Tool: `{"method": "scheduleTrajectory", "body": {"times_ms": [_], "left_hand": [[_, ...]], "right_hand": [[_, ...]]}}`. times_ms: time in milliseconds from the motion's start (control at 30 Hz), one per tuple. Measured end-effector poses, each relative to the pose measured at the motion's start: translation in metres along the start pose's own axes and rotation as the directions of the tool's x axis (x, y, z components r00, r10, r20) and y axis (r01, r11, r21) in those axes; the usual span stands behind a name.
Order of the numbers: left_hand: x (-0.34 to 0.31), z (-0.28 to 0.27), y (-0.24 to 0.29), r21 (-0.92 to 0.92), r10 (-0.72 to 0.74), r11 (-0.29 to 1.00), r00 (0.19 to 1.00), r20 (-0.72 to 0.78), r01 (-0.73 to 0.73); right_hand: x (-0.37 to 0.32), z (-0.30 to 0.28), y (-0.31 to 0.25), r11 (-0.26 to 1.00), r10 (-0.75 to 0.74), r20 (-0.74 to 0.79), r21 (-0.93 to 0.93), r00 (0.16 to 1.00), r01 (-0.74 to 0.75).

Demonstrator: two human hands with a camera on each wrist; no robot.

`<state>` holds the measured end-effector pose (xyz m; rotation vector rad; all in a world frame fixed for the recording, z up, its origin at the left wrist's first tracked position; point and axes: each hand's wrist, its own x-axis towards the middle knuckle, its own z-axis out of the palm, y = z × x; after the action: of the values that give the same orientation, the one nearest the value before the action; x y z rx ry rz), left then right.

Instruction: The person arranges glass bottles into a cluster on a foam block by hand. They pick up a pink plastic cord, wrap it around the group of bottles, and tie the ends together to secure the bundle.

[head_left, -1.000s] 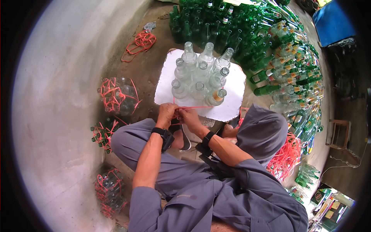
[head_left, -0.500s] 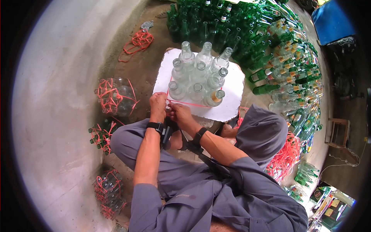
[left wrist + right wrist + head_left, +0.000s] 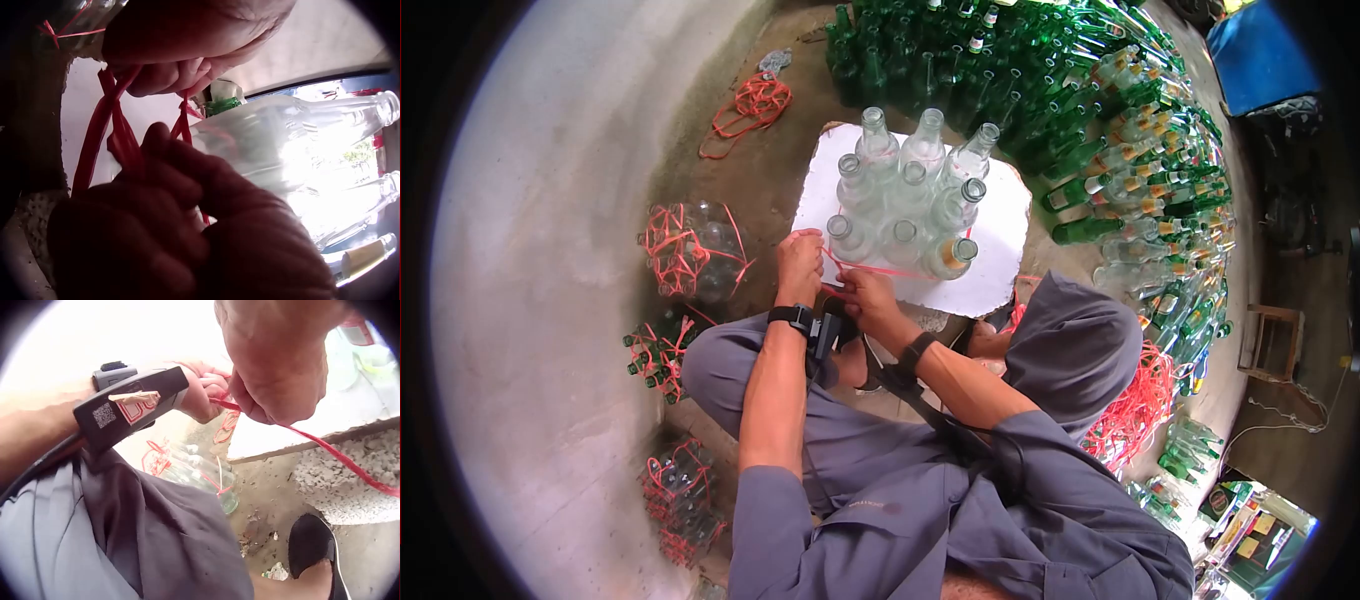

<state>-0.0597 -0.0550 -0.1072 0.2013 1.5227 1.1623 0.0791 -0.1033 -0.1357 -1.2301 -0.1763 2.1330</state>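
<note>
Several clear glass bottles (image 3: 905,200) stand grouped upright on a white foam block (image 3: 1000,250), a red strap (image 3: 895,271) running round their near side. At the block's near left corner the left hand (image 3: 800,262) pinches the strap. Just right of it, the right hand (image 3: 868,296) grips the strap too, fingers curled. The left wrist view shows red strands (image 3: 125,140) crossing between both hands, beside a clear bottle (image 3: 250,137). In the right wrist view a length of strap (image 3: 334,453) trails from the right hand (image 3: 278,369) along the block's edge.
Many green bottles (image 3: 1000,80) stand beyond the block and down the right side. Strapped bottle bundles (image 3: 700,250) lie at the left by the wall. A strap coil (image 3: 750,105) is on the floor at upper left, a red strap heap (image 3: 1135,405) beside the right knee.
Both hands have moved left and slightly up to the near left corner of the block, and have drawn a little apart with the strap between them. The whole view has shifted slightly.
</note>
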Motion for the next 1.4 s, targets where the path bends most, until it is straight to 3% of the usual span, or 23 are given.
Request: {"method": "scheduleTrajectory", "body": {"times_ms": [100, 167, 333, 500, 533, 600, 633, 700, 733, 833, 867, 900, 967, 1033, 1167, 1233, 1400], "left_hand": [[0.004, 0.011, 0.0, -0.073, -0.003, 0.997, 1.0, 0.003, 0.003], [0.006, 0.018, -0.001, -0.075, -0.055, 0.996, 0.998, -0.007, 0.054], [0.003, 0.013, -0.002, -0.084, -0.046, 0.995, 0.999, 0.008, 0.046], [0.015, 0.004, -0.011, -0.195, -0.085, 0.977, 0.996, 0.04, 0.092], [0.016, 0.006, -0.011, -0.128, -0.093, 0.987, 0.995, 0.023, 0.095], [0.018, 0.008, -0.013, -0.055, -0.077, 0.996, 0.997, 0.005, 0.077], [0.019, 0.005, -0.009, -0.05, -0.061, 0.997, 0.998, 0.01, 0.062], [0.015, 0.005, -0.009, -0.11, -0.091, 0.99, 0.995, 0.03, 0.094], [0.031, -0.008, -0.02, -0.249, -0.098, 0.961, 0.991, 0.095, 0.119], [0.029, -0.007, -0.018, -0.089, -0.102, 0.99, 0.992, 0.07, 0.108], [0.031, -0.009, -0.027, -0.239, -0.105, 0.963, 0.991, 0.083, 0.123], [0.012, 0.005, -0.018, -0.121, -0.068, 0.99, 0.997, 0.047, 0.073], [0.002, 0.012, -0.014, -0.094, -0.096, 0.991, 0.995, 0.036, 0.099], [0.003, 0.008, -0.015, -0.102, -0.083, 0.991, 0.996, 0.043, 0.087], [-0.008, 0.009, -0.011, -0.058, -0.059, 0.996, 0.998, 0.017, 0.06], [-0.013, 0.007, -0.007, -0.05, -0.062, 0.997, 0.997, 0.04, 0.064], [-0.006, -0.003, -0.011, -0.122, -0.056, 0.991, 0.997, 0.053, 0.062]], "right_hand": [[-0.008, -0.027, -0.006, 0.999, 0.017, 0.051, 0.038, 0.999, -0.019], [-0.022, -0.028, -0.018, 0.999, -0.022, -0.093, 0.045, 0.995, 0.026], [-0.022, -0.032, -0.018, 0.993, 0.061, -0.042, 0.102, 0.997, -0.056], [-0.024, -0.038, -0.039, 0.983, 0.064, 0.034, -0.177, 0.997, -0.057], [-0.031, -0.035, -0.047, 0.983, 0.057, 0.036, -0.174, 0.998, -0.05], [-0.054, -0.022, -0.066, 0.938, 0.057, 0.003, -0.344, 0.998, -0.052], [-0.044, -0.026, -0.058, 0.94, 0.045, 0.015, -0.34, 0.999, -0.038], [-0.028, -0.041, -0.044, 0.991, 0.055, 0.058, -0.125, 0.997, -0.047], [-0.029, -0.04, -0.041, 0.987, 0.035, -0.005, -0.155, 0.999, -0.035], [-0.03, -0.047, -0.045, 0.981, 0.083, 0.003, -0.175, 0.997, -0.082], [-0.018, -0.056, -0.038, 0.981, 0.075, 0.015, -0.179, 0.997, -0.071], [0.001, -0.075, -0.024, 0.979, 0.04, -0.001, -0.201, 0.999, -0.039], [0.0, -0.078, -0.031, 0.975, -0.005, -0.014, -0.224, 1.0, 0.002], [-0.041, -0.06, -0.056, 0.979, 0.047, 0.005, -0.198, 0.999, -0.045], [-0.039, -0.06, -0.056, 0.967, 0.031, 0.022, -0.254, 0.999, -0.024], [-0.034, -0.065, -0.059, 0.964, 0.143, 0.064, -0.237, 0.988, -0.124], [-0.028, -0.049, -0.038, 0.972, 0.093, 0.015, -0.218, 0.996, -0.088]]}}
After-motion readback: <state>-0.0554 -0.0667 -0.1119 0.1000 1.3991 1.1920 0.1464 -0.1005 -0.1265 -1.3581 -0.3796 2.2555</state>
